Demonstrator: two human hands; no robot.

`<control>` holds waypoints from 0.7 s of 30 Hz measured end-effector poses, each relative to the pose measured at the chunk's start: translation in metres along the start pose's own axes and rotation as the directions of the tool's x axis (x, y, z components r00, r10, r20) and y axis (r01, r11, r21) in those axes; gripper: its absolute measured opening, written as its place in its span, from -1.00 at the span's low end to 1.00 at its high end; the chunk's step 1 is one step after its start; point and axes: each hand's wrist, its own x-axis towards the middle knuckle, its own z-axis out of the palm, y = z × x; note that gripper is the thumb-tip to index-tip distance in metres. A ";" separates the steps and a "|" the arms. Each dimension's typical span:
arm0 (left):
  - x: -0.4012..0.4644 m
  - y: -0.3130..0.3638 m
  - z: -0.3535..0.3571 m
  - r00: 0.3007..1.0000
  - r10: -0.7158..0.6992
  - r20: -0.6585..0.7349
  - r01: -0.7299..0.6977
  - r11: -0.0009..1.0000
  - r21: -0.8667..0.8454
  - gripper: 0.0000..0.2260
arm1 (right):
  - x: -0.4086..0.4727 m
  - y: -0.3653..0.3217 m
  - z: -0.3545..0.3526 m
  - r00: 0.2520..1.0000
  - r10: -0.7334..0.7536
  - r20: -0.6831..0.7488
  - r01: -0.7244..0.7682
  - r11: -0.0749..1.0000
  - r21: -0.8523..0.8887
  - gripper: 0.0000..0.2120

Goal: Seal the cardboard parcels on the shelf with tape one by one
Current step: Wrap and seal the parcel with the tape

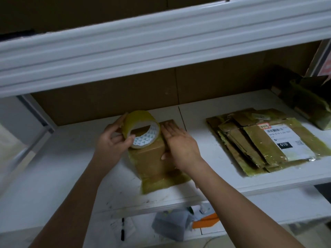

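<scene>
Tape roll [141,129] sits gripped in the left hand [112,140] atop the cardboard parcel [154,153] on the shelf [71,169]. Right hand [179,145] lies flat beside the roll, fingers [168,128] straight and together; it should probably press the strip firmly while the roll draws taut along the seam.

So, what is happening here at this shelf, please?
A person is taping a small cardboard parcel that lies on the white shelf. The left hand grips a roll of yellowish tape at the parcel's far end, while the right hand lies flat with straight fingers on the parcel's right side. Tape already covers the parcel's near end. To the right lies a stack of flat taped parcels, the top one with a white label.
</scene>
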 end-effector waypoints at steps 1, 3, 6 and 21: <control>0.000 0.001 -0.007 1.000 0.016 -0.016 -0.015 0.999 0.036 -0.45 | 0.000 0.002 -0.001 1.000 0.001 0.015 -0.001 1.000 0.004 -0.05; 0.000 0.007 -0.024 0.999 0.033 -0.024 -0.031 0.996 0.089 -0.47 | 0.000 0.003 -0.003 1.000 -0.001 0.029 0.001 1.000 0.004 -0.07; 0.000 0.012 -0.036 0.998 0.049 0.025 -0.053 0.982 0.179 -0.45 | 0.001 -0.005 -0.004 1.000 0.011 0.020 -0.010 0.998 -0.059 -0.11; -0.002 0.023 -0.055 0.991 0.131 0.035 -0.135 0.941 0.310 -0.52 | 0.005 -0.016 0.006 0.998 -0.058 -0.009 0.058 0.998 -0.007 -0.11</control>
